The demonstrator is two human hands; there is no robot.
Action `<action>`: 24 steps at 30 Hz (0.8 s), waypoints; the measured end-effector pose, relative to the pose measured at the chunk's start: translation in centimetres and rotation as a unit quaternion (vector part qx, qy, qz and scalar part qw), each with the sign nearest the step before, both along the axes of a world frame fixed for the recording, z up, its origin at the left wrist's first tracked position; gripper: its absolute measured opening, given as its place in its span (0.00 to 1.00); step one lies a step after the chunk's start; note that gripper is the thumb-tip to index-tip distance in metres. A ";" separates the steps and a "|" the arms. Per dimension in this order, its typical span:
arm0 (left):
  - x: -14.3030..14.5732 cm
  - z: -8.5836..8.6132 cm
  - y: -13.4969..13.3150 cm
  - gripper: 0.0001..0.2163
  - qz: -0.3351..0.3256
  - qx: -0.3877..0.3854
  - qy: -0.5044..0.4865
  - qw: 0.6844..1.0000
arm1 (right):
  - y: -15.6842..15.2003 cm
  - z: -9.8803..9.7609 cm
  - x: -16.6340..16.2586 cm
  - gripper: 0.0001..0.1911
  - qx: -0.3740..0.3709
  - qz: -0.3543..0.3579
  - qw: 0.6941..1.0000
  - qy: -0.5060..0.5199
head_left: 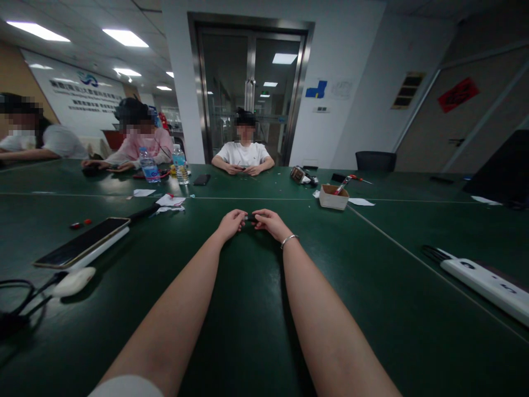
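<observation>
Left forearm: it reaches forward from the lower left and slants inward, a white sleeve end showing at the bottom edge.
Left hand: the left hand is turned inward, fingers bent, thumb and fingertips pinched on the pale end of a small black stick.
Right forearm: it comes in from the lower right, slanting inward to mirror the other.
Right wrist: a silver bangle circles it.
Right hand: the right hand faces its partner, thumb and fingers clamped on the stick's dark end, the other fingers curled.
Black stick: roughly level between the two sets of fingertips, bridging the narrow gap; its finer details are too small to tell.
Green table: the hands are over its middle; whether they touch the top, I cannot tell.
Right of the hands: an open cardboard box, well apart from them.
Left of the hands: a smartphone propped on a white object.
Across: a seated person in a white T-shirt, both hands near each other.
</observation>
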State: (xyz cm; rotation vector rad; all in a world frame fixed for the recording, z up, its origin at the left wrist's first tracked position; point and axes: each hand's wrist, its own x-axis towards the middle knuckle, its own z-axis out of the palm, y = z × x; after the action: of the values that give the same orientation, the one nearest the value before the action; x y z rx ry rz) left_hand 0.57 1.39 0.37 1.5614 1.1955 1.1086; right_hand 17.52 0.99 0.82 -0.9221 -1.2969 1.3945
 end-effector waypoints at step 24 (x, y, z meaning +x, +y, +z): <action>0.2 0.2 -0.2 0.14 -0.027 0.004 0.022 0.999 | 0.2 -0.2 0.0 0.07 -0.007 0.001 1.000 0.004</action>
State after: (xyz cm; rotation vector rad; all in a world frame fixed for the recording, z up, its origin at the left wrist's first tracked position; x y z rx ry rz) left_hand 0.76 1.18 0.60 1.6225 1.1713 1.0500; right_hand 17.54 1.21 0.65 -0.9245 -1.2830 1.4092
